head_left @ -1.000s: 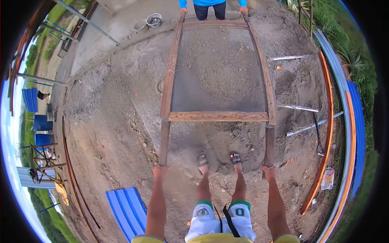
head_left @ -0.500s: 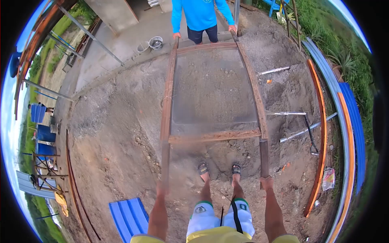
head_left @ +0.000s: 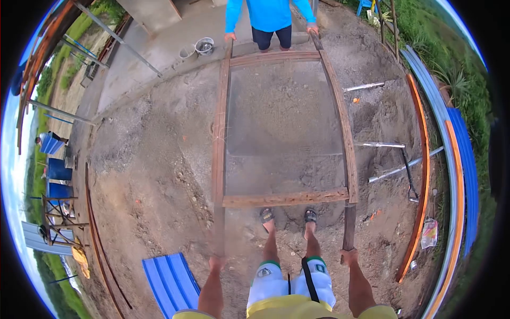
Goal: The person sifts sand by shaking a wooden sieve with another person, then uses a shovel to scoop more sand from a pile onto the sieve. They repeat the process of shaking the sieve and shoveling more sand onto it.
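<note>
A large wooden-framed sieve screen (head_left: 284, 199) with long side handles spans the space in front of me, its mesh showing sand and gravel. My left hand (head_left: 216, 262) is closed round the end of the left handle (head_left: 219, 231). Around the right handle's end (head_left: 349, 226) my right hand (head_left: 349, 257) is wrapped. Facing me, a person in a blue shirt (head_left: 265, 15) grips the far ends of both side rails with two hands. My sandalled feet (head_left: 267, 215) stand behind the near crossbar.
Two buckets (head_left: 204, 46) stand by the concrete ledge at the back. A shovel (head_left: 406, 173) and a metal tube (head_left: 404, 166) lie to the right, beside an orange metal beam (head_left: 423, 154). Front left on the ground is a blue corrugated sheet (head_left: 171, 284).
The sieve screen has shifted toward me, its near crossbar now close over my feet. Both my hands have come back slightly with the handles; the grips stay the same.
</note>
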`<state>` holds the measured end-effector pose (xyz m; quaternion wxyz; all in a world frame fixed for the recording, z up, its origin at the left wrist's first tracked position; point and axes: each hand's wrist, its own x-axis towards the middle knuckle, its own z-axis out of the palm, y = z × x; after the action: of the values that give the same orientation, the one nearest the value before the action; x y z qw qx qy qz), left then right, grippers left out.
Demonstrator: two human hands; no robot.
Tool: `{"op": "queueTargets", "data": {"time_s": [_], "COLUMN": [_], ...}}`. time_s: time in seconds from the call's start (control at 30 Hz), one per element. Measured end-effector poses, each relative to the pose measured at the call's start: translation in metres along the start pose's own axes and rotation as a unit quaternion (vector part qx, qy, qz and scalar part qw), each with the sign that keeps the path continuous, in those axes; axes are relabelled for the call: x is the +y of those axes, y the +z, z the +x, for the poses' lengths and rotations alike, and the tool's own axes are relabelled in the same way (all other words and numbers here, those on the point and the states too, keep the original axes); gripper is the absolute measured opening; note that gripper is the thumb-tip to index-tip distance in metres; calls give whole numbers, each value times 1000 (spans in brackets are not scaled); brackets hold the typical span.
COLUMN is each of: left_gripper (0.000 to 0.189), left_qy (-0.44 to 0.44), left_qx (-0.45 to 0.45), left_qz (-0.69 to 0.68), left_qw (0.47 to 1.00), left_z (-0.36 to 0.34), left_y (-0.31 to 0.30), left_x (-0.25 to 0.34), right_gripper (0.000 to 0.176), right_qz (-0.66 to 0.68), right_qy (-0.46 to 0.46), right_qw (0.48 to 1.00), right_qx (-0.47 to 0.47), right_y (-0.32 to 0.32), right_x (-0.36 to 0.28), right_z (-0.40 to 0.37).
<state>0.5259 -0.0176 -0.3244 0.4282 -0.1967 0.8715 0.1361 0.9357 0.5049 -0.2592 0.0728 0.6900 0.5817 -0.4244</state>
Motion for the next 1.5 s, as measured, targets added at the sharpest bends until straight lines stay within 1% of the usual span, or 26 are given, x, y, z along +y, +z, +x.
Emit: {"op": "queueTargets", "data": {"time_s": [0.1,0.17,0.23,0.27,0.3,0.33,0.37,0.43,0.53,0.57,0.67,0.7,0.73,0.8,0.87,0.97,1.03,1.07,1.13,1.2,1.3,1.33,1.4,1.43,1.47,1.5], "left_gripper": [38,26,30,32,35,36,37,43,40,36,37,40,35,22,17,20,27,32,46,48,38,40,38,35,27,20], "left_qy": [-42,18,88,115,136,125,159,157,187,149,189,201,107,74,60,86,171,181,145,174,176,137,166,184,116,172], "left_qx": [-27,22,81,138,197,158,141,149,209,154,182,182,129,46,40,64,200,237,127,120,187,124,130,107,81,88], "left_qz": [-16,-39,-40,8,56,49,56,99,92,43,111,140,41,-9,-49,-53,57,86,102,93,115,69,80,76,34,108], "left_qw": [999,999,992,984,969,978,976,971,955,976,959,952,985,996,996,993,963,951,976,973,960,980,974,974,989,975], "left_z": [-81,-87,-43,-16,10,-19,-67,-55,-44,-26,-24,-19,-1,-57,-71,-62,-33,-26,-32,-101,-97,-60,-51,-33,-5,-29], "left_y": [-15,-28,-40,-44,-49,-77,-108,-125,-105,-87,-29,-10,13,6,-4,-27,-45,-60,-102,-140,-117,-89,-38,-10,23,31], "left_x": [12,46,83,109,136,195,247,280,242,204,68,21,-32,-39,-30,36,111,147,219,284,249,196,98,44,-21,-49], "right_gripper": [33,36,41,45,49,52,52,54,55,48,43,38,37,37,38,41,39,42,49,48,49,50,46,40,36,37], "right_qz": [14,-13,-100,-92,-103,-130,-118,-130,-115,-120,-97,-10,-13,-11,-3,-9,-43,-25,-36,-96,-121,-129,-109,-4,-40,12], "right_qy": [28,11,-47,-53,-55,-98,-98,-117,-72,-90,-32,4,24,43,43,25,1,-69,-74,-87,-92,-72,-17,-22,-24,13], "right_qw": [999,1000,991,992,991,981,982,983,989,980,991,999,999,999,999,998,998,994,995,991,986,985,992,998,998,1000], "right_qx": [-21,11,82,68,63,105,107,62,66,129,88,33,20,17,30,50,53,85,48,40,69,87,68,53,51,17], "right_y": [-6,-2,15,3,6,-10,-4,-30,-29,-9,-6,-4,-8,-17,-17,1,6,9,-19,-46,-53,-46,-34,-20,-27,-34], "right_x": [46,28,7,-66,-84,-147,-145,-206,-187,-129,-47,4,26,41,53,18,-39,-60,-139,-195,-176,-140,-60,17,40,59], "right_z": [-20,-2,37,27,53,37,78,63,44,55,-3,-8,-30,-59,-79,-42,-2,21,29,22,6,3,-6,12,-5,-23]}}
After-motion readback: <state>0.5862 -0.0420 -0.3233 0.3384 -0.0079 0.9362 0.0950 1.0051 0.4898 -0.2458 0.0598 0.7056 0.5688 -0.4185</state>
